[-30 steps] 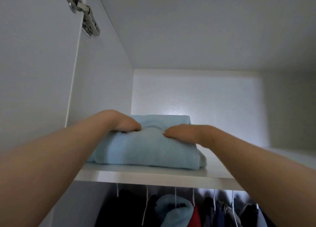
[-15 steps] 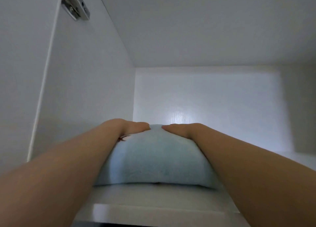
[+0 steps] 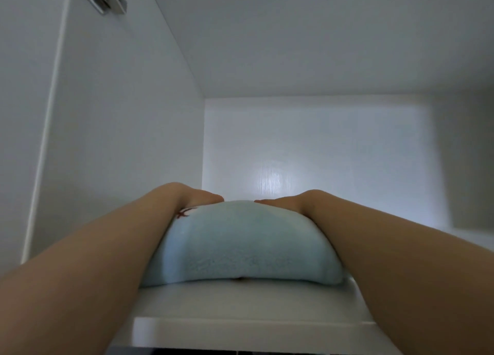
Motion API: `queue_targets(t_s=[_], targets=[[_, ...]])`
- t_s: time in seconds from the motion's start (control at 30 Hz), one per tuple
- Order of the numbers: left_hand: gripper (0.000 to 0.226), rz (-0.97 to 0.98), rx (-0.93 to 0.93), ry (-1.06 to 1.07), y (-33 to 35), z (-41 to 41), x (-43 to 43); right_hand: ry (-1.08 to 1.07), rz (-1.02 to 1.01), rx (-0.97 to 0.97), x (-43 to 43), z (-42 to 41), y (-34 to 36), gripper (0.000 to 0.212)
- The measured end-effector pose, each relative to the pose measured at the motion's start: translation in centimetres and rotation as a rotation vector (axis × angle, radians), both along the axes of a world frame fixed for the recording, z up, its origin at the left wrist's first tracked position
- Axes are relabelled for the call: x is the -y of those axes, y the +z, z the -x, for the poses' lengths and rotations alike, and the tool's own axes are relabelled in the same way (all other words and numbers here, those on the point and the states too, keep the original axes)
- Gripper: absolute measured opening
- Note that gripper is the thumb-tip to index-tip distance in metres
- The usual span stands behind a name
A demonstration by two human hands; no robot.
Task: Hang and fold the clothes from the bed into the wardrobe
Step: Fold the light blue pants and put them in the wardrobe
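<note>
Pushed further back on the wardrobe shelf (image 3: 240, 304), the folded blue fleece (image 3: 240, 245) sat under my left hand (image 3: 199, 197) and right hand (image 3: 284, 203), fingers flat, so I figured it was stowed.

No legible text, brand, number or sign anywhere. Only a small red mark (image 3: 184, 212) on the folded light-blue garment (image 3: 240, 245), partly hidden and too blurred to read.

1. A white shelf (image 3: 240, 304) is bounded by a side wall (image 3: 128, 140) on the left and a back panel (image 3: 307, 154) behind.
2. One folded light-blue garment (image 3: 240, 242) is laid directly on it, set back from the front edge.
3. A small red mark (image 3: 184, 212) is borne at the garment's upper left.
</note>
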State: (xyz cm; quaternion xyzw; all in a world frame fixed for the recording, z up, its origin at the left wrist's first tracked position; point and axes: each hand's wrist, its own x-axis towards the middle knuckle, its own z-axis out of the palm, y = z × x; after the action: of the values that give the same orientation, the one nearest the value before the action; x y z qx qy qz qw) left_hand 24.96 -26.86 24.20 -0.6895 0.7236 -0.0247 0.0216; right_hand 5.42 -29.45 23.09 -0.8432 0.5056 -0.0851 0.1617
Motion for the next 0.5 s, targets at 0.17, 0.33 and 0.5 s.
queue_targets(t_s=[0.17, 0.33, 0.5], targets=[[0.048, 0.051, -0.043, 0.038, -0.5, 3.2, -3.8, -0.145, -0.044, 0.105, -1.5, 0.8, -0.5, 0.068], [0.043, 0.140, -0.194, 0.047, -1.0, 3.8, -6.4, -0.221, -0.115, 0.230, -5.0, 3.2, -1.8, 0.080], [0.045, 0.304, -0.260, 0.068, -1.0, 4.7, -9.3, -0.158, 0.022, 0.338, -9.3, 5.1, -1.9, 0.060]])
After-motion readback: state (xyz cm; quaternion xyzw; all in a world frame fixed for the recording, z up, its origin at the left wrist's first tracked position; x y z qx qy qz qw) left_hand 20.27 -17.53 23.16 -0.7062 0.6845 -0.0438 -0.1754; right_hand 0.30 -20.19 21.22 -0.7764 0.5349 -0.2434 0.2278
